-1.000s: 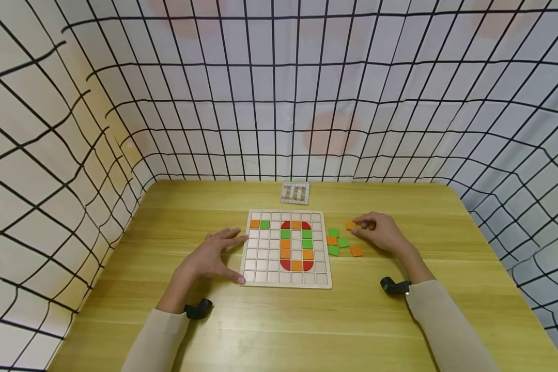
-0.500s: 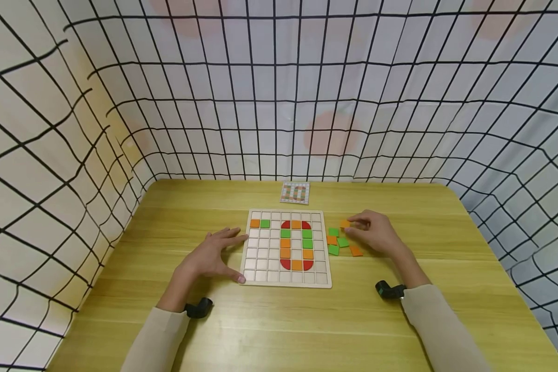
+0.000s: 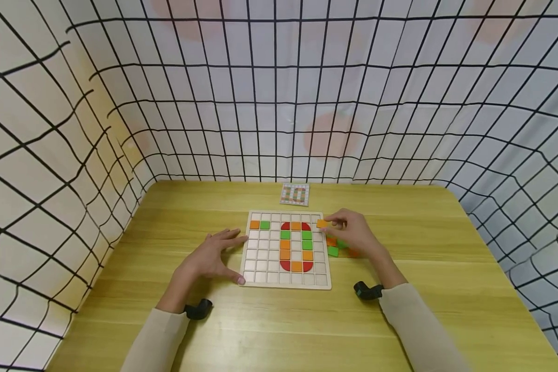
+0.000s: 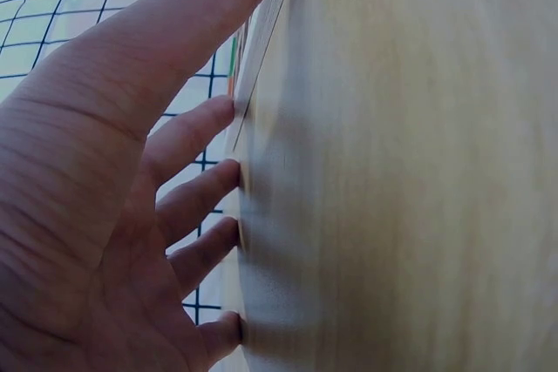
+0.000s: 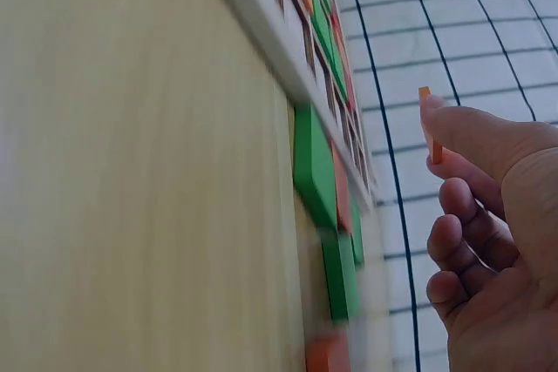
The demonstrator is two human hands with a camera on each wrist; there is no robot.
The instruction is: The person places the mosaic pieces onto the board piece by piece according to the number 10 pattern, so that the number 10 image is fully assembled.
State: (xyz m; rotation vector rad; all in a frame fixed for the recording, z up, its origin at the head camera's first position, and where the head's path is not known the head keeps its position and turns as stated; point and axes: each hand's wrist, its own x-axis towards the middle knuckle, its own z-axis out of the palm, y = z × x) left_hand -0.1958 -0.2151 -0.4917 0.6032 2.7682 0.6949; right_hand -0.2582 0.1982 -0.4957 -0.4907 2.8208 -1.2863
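My right hand [image 3: 353,231] pinches an orange square tile [image 3: 322,223] between thumb and index finger, above the right edge of a white gridded board [image 3: 260,262]. In the right wrist view the held orange tile [image 5: 431,128] stands on edge, clear of the board. My left hand [image 3: 214,254] lies spread at the board's left side, its thumb and index fingertip touching that edge. Red, green and orange tiles form a tall ring on the board. An orange tile [image 3: 254,225] and a green tile [image 3: 265,225] sit side by side near its upper left.
Several loose tiles, among them a green one [image 3: 332,251], lie right of the board, partly hidden under my right hand. A small pattern card [image 3: 295,194] lies behind the board on the wooden table [image 3: 204,330]. Black netting [image 3: 274,101] rises around the table.
My right hand has carried the orange tile leftward from beyond the loose tiles to over the board's right edge. The left hand has stayed put.
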